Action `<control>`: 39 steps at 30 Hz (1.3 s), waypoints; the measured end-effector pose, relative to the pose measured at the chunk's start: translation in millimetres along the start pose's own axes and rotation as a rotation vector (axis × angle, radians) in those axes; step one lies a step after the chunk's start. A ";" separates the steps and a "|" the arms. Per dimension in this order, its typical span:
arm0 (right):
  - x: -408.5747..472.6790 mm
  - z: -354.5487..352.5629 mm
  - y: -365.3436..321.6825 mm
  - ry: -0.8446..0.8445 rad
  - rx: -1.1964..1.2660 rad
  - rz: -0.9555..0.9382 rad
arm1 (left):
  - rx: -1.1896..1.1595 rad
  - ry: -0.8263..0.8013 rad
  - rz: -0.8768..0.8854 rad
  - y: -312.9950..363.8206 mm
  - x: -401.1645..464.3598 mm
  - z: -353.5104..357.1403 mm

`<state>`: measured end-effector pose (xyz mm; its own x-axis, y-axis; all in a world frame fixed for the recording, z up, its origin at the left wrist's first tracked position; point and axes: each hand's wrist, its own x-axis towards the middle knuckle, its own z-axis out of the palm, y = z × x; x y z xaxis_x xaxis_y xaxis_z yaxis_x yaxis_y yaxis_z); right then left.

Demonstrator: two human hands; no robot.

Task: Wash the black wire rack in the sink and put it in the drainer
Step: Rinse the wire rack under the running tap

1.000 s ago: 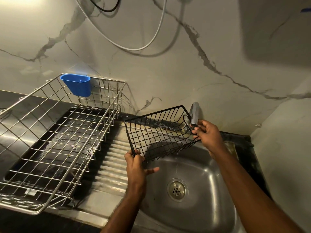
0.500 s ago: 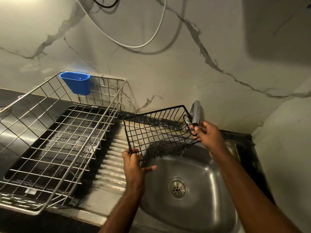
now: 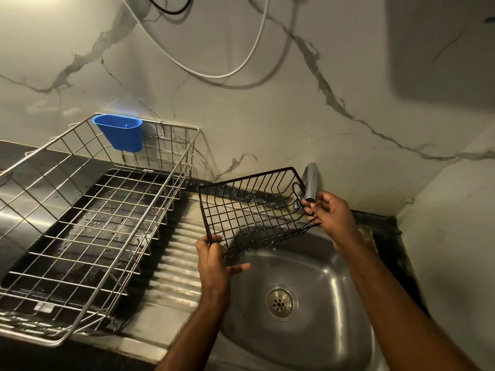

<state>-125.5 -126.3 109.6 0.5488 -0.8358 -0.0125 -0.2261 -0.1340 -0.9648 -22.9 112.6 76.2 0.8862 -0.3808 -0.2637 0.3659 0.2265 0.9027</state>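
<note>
A view from above, looking down at a steel kitchen sink (image 3: 334, 330) set against a pale marble-patterned wall (image 3: 348, 76). Two bare hands hold a black wire rack (image 3: 254, 210) in the air over the back left part of the basin, tilted so its open side faces the viewer. The left hand (image 3: 214, 259) grips the rack's near left corner, fingers curled round the wire and thumb stretched out to the right. The right hand (image 3: 330, 212) pinches the rack's far right end, where a wire loop stands up, with fingers bent round it. Just behind that hand a chrome tap (image 3: 310, 183) comes out of the wall, its spout right by the fingertips; whether it touches them cannot be told. No stream of water is plain to see. At the bottom of the basin sits a round drain strainer (image 3: 280, 302). To the left of the basin lies a ribbed steel draining board (image 3: 176, 258), and beyond it stands a large silver wire drainer (image 3: 88, 210) on a dark tray (image 3: 80, 236). A blue plastic cup (image 3: 120, 132) hangs on the drainer's far rim. A white cable (image 3: 214, 76) and a black one (image 3: 171, 9) loop across the wall above.
</note>
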 end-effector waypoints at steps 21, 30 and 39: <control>9.4 4.9 7.7 0.013 0.080 0.090 | -0.027 -0.027 -0.019 -1.5 1.5 0.6; 21.8 3.5 11.7 0.061 0.309 0.238 | 0.005 -0.162 0.043 -16.0 -7.7 0.7; 22.5 6.6 16.6 0.024 0.250 0.185 | -0.051 -0.135 0.036 -21.1 -1.0 -0.4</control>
<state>-111.6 -143.8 91.6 0.4970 -0.8466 -0.1903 -0.1133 0.1541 -0.9815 -31.3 108.6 57.3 0.8540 -0.4880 -0.1804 0.3515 0.2857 0.8915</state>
